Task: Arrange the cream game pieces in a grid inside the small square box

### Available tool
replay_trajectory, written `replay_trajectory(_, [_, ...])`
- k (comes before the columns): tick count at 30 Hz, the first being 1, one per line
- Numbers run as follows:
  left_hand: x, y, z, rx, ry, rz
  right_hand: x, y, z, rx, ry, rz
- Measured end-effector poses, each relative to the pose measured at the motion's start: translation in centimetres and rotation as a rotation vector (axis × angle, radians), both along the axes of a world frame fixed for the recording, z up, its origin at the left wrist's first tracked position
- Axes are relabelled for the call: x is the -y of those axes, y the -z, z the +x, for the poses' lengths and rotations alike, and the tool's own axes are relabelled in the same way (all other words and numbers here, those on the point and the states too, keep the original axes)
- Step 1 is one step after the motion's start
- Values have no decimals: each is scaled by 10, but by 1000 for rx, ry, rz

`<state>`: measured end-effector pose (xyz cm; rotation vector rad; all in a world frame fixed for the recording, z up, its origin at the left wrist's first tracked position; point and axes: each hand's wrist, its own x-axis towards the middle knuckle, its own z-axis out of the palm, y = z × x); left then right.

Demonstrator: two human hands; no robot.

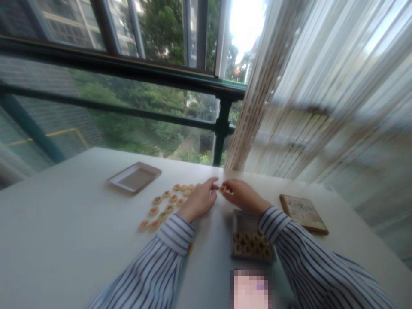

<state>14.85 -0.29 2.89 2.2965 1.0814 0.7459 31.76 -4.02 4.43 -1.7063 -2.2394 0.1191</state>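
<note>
My right hand [243, 196] pinches a small round wooden game piece [222, 189] just above the white table [64, 231]. The fingertips of my left hand [199, 199] reach toward that same piece; they are curled and seem to touch it. Several round wooden pieces [167, 204] with red and dark marks lie loose on the table to the left of my left hand. Below my right wrist sits a small shallow box [246, 221] with several pieces packed in its near half. Both my sleeves are white with blue stripes.
A shallow lid or tray [135, 177] lies at the back left of the table. A thin wooden-framed board or box lid [304, 213] rests at the right. A window railing and a striped curtain [305, 94] stand beyond the table's far edge.
</note>
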Motion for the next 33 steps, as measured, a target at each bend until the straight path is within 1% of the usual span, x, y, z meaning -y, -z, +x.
replay_trajectory(7, [3, -2, 1, 22, 21, 42, 11, -9, 2, -6, -34, 29])
replay_trajectory(14, [12, -8, 3, 31, 34, 65, 25, -16, 6, 2, -49, 39])
replay_trajectory(18, [19, -12, 6, 75, 78, 70, 31, -15, 10, 21, -46, 39])
replay_trajectory(22, [28, -14, 9, 95, 85, 78, 38, -13, 14, 15, -39, 51])
replay_trajectory(28, [40, -8, 11, 128, 127, 36, 55, -13, 17, 8, -39, 54])
replay_trajectory(33, [55, -1, 12, 128, 107, -9, 66, -13, 18, 0, -41, 50])
